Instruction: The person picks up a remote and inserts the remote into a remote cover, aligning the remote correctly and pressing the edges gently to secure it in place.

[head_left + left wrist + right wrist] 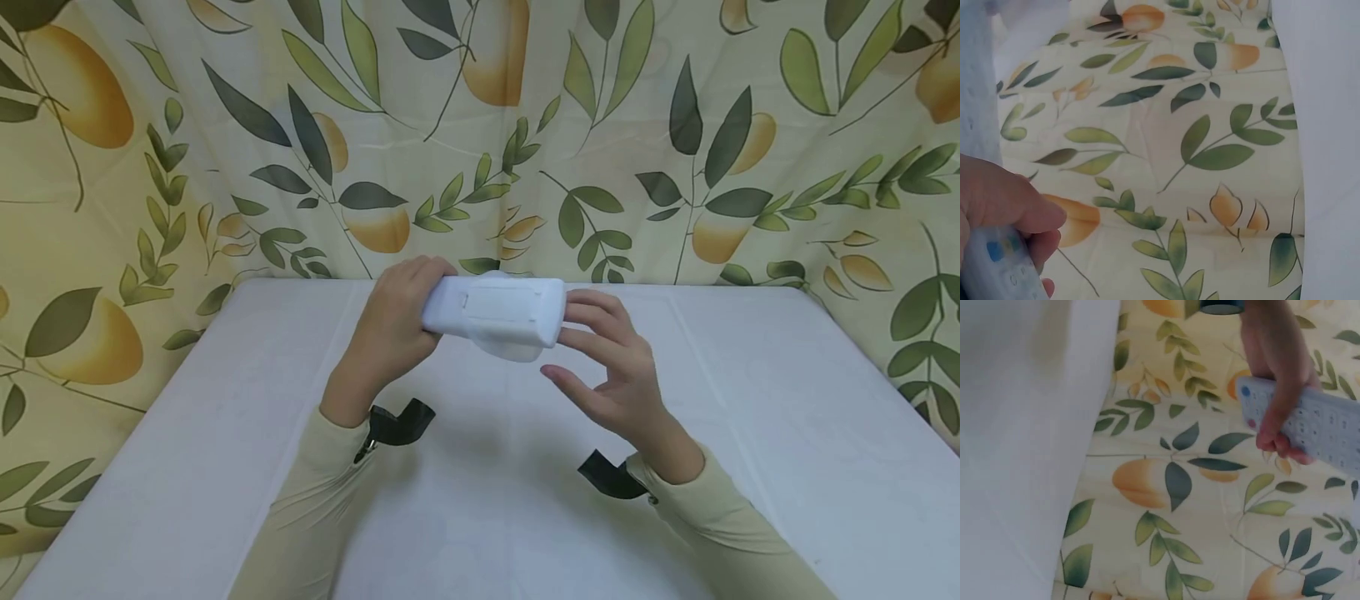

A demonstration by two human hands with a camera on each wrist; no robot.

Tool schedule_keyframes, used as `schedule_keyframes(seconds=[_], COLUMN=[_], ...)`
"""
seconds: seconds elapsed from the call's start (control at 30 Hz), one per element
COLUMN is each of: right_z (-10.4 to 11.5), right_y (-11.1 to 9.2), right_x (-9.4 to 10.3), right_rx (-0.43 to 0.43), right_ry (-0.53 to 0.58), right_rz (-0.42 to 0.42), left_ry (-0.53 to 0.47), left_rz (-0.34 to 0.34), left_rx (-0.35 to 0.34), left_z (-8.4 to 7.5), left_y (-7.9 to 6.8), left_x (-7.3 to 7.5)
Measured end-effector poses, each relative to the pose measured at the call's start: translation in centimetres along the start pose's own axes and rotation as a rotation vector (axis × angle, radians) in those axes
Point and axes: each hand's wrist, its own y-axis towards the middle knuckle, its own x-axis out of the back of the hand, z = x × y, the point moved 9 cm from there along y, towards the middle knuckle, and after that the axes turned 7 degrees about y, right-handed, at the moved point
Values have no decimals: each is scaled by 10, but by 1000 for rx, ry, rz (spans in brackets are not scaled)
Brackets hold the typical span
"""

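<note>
A white remote control (487,302) is held above the table, its back with the battery cover facing the head camera. My left hand (397,308) grips its left end, the thumb on the keypad side. In the right wrist view the remote control (1329,434) shows its buttons, and the left hand (1282,369) wraps round it. A whitish, translucent bulge (506,348) sticks out along its lower edge; what it is I cannot tell. My right hand (626,367) is at the remote's right end, fingers spread and fairly straight, fingertips at or just behind that end.
Below the hands is a table with a white cover (495,500). A curtain (480,167) printed with leaves and fruit hangs behind it and along the sides. Dark wrist mounts (401,422) sit by both sleeves.
</note>
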Motion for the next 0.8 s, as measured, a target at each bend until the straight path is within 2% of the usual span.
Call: schedule_keyframes(seconds=[0.17,0.43,0.67,0.73,0.8], right_z=[4,7,16,18,18], right_y=[-2,-3,-4,-4,-4], right_x=[-7,-19,-28,-31,-33], right_rx=[8,56,98,115,123], right_ry=[-49,-167,-246,-282,-322], right_rz=[70,185,290,324,348], left_ry=[-28,-85,-168,-155,-138], left_rz=[13,40,156,166,147], left_rx=[2,-42,-63,-72,-73], left_z=[0,-6,-14,-16,-15], left_y=[0,0,-2,-3,-2], left_x=[-3,-8,-23,-24,-21])
